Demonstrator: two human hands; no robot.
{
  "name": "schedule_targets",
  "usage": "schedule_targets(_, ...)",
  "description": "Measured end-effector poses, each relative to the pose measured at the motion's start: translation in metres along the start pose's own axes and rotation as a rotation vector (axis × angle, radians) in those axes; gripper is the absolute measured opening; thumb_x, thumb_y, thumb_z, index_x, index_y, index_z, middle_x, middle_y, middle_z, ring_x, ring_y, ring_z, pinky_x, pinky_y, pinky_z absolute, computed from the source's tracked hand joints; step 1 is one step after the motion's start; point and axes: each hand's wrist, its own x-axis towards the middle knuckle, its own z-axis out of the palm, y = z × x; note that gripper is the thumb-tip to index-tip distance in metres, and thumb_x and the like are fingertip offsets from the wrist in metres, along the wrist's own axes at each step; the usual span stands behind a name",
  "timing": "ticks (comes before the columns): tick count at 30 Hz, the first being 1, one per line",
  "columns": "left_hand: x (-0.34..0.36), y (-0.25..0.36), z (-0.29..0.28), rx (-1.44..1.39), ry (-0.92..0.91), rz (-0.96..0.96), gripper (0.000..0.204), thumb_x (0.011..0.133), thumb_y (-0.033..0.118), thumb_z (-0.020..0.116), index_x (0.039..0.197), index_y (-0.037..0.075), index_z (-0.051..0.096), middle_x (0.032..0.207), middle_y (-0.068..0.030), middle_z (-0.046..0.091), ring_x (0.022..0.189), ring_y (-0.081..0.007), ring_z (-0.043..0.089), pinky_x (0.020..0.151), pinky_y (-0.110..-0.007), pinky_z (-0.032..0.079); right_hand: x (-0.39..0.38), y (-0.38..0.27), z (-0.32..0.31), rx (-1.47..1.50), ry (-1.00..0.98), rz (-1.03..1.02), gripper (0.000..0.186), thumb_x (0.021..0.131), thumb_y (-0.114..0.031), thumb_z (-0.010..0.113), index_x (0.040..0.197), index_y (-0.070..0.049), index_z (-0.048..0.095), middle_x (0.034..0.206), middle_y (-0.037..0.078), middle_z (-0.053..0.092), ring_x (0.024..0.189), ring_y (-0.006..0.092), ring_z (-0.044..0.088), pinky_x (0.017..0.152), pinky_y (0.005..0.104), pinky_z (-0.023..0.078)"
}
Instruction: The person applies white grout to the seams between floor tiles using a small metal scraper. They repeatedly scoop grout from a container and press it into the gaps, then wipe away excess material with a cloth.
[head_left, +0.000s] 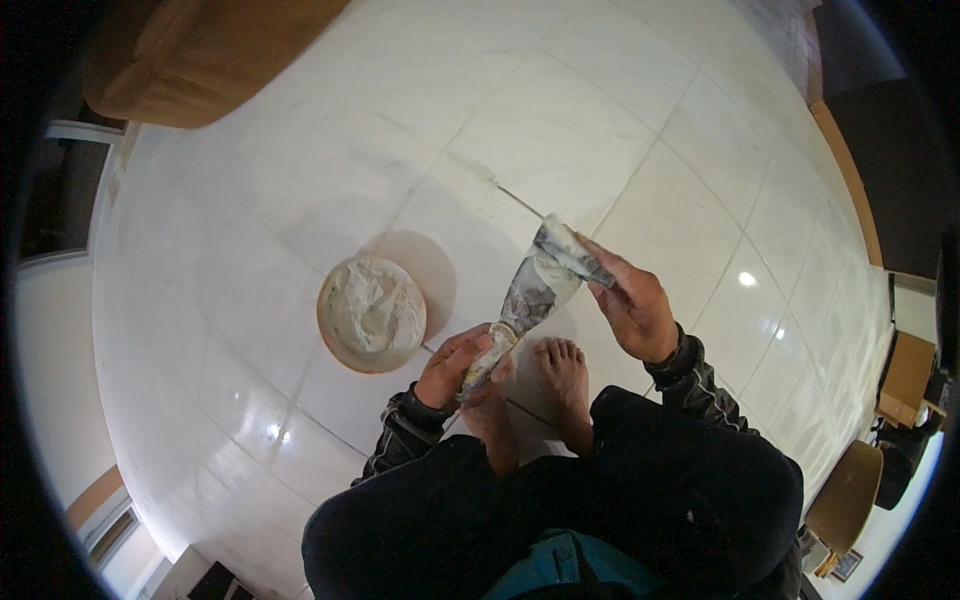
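Plainly, the head view shows a paste-smeared plastic bag (530, 292) slanting through the middle of the frame, above the tiled floor (600, 110) and just beyond the bare feet (566, 392). The left hand (458, 368) has its fingers wrapped around the narrow lower end; the right hand (637, 312) lays its nearly straight fingers along the folded wide end, though I cannot tell how firmly they pinch it. Left of centre stands a round bowl (343, 354) with white paste (372, 308) in it, near the left hand but untouched.

To handle the bag well, I would keep the narrow end snug in the left fingers, work the contents down from the wide end with even pressure, and hold that fold closed so nothing oozes out over the right hand.
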Motion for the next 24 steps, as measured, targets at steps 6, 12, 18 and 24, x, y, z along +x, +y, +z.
schedule_targets(6,-0.004,0.013,0.005,0.043,-0.016,0.008,0.036,0.100,0.029,0.043,0.119,0.000,0.053,0.077,-0.0040,0.057,0.043,-0.0060,0.044,0.037,-0.018,0.033,-0.001,0.022,0.002,-0.168,-0.087,-0.176,0.069,0.073,0.021,0.052,0.137,-0.006,0.047,0.140,0.022,0.049,0.126,0.0390,0.051,0.100,0.0418,0.049)
schedule_targets(12,-0.008,0.019,0.006,-0.014,-0.046,-0.081,0.035,0.099,0.028,0.045,0.114,-0.001,0.057,0.079,-0.0029,0.058,0.048,-0.0047,0.046,0.040,-0.017,0.035,-0.007,0.039,-0.009,-0.478,-0.191,-0.090,0.077,0.071,0.017,0.050,0.142,-0.010,0.043,0.146,0.016,0.043,0.130,0.0328,0.047,0.105,0.0412,0.045)
schedule_targets(18,-0.011,0.025,-0.003,0.036,-0.058,-0.042,0.034,0.099,0.024,0.049,0.119,-0.003,0.055,0.093,-0.0062,0.063,0.083,-0.0104,0.058,0.078,-0.025,0.047,-0.021,0.058,-0.015,-0.372,-0.065,0.215,0.066,0.077,0.010,0.050,0.140,-0.008,0.045,0.140,0.017,0.049,0.121,0.0316,0.056,0.103,0.0378,0.047)
schedule_targets(24,0.008,0.004,-0.012,0.323,0.027,0.338,0.032,0.096,0.012,0.057,0.126,0.000,0.051,0.115,-0.0096,0.058,0.107,-0.0158,0.056,0.097,-0.030,0.041,-0.033,0.050,0.003,0.964,0.340,0.608,0.053,0.081,0.006,0.039,0.134,0.001,0.044,0.114,0.018,0.063,0.102,0.0316,0.066,0.091,0.0492,0.055)
